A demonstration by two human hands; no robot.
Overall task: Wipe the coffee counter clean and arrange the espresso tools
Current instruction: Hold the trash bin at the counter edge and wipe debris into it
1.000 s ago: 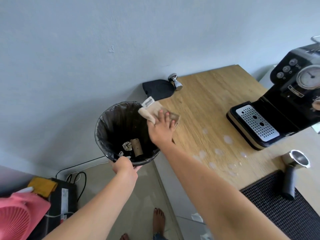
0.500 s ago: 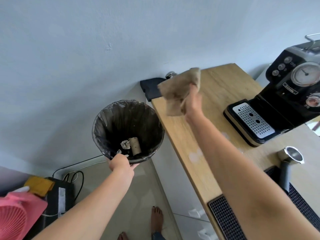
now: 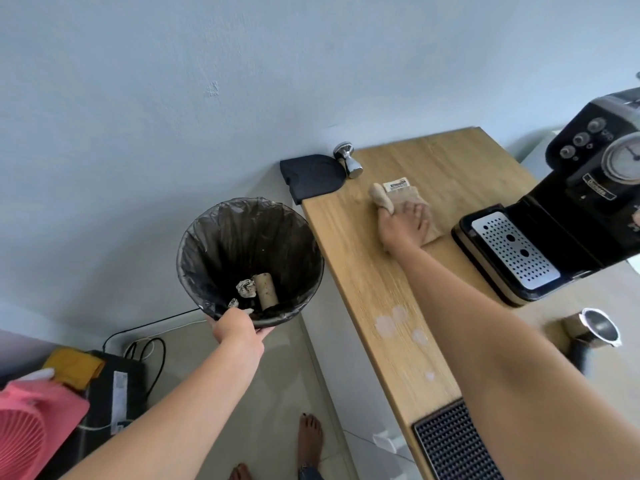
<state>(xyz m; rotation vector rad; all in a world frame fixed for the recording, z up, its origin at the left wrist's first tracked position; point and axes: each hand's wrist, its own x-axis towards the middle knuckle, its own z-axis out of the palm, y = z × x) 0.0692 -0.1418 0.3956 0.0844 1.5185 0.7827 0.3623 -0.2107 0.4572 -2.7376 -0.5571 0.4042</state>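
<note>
Right hand [image 3: 403, 225] lies flat, fingers spread, pressing a tan cloth [image 3: 407, 206] onto the counter [image 3: 367, 271]; the cloth sits between the tamper and the machine's drip tray. Left hand [image 3: 239, 329] is closed round the near rim of the bin [image 3: 249, 258], held off the counter's left edge, below its top.

Step in hand, as I read it: wiping, with debris swept toward the bin. Arranging not begun.

Largest to smallest:
- Counter: pale blotches [image 3: 398, 323] remain near the front edge, well apart from the cloth.
- Espresso machine [image 3: 554, 216], right, cloth just beside its tray.
- Bin: black liner, cardboard tube and crumpled paper inside.
- Black mat [image 3: 311, 173] at the far left corner, overhanging.
- Portafilter [image 3: 595, 329], front right.
- Tamper [image 3: 348, 162], touching the mat.

Next move calls for dragging the cloth toward the bin's edge, then working the blotches.

Against half a second ago: cloth was bunched and lifted in the air; now flat on the wood, farther right. Bin grip unchanged.
</note>
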